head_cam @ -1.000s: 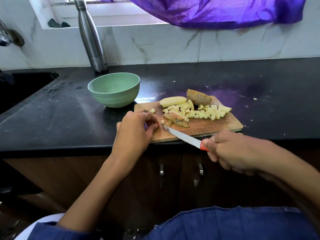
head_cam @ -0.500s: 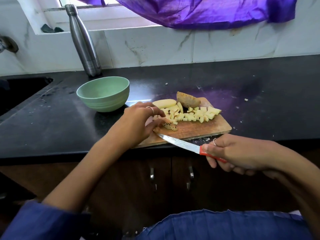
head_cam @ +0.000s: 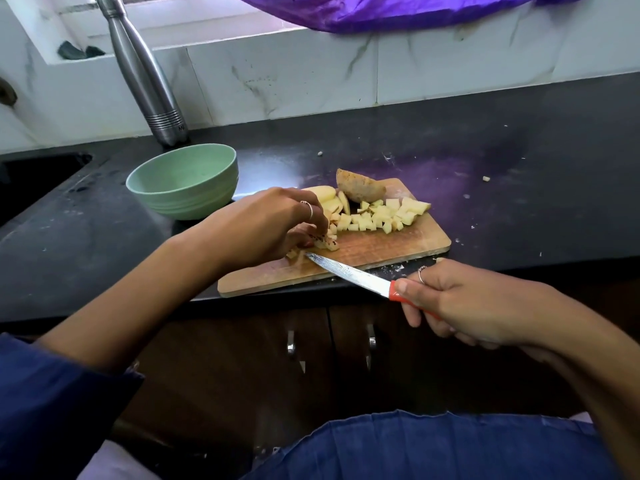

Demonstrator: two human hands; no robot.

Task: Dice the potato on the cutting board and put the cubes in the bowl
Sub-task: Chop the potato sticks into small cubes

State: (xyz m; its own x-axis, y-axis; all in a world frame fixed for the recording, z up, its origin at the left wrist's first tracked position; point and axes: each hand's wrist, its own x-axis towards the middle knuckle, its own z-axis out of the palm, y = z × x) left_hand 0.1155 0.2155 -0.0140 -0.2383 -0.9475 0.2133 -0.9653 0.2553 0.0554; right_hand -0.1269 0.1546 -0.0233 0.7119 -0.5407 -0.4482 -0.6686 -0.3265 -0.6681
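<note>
A black countertop (head_cam: 519, 209) is running below a white marble-tiled wall, with a steel bottle (head_cam: 145, 71) standing at the back. A wooden cutting board (head_cam: 374, 251) is lying near the front edge; a green bowl (head_cam: 183, 181) is sitting just beside its left end. The right hand (head_cam: 464, 306) is gripping the red handle of a knife (head_cam: 349, 271), fingers curled round it, the tip lying on the board. The left hand (head_cam: 266, 226) is pinching a potato piece (head_cam: 325, 242) beside the tip. Potato cubes (head_cam: 384, 216) are lying piled mid-board.
</note>
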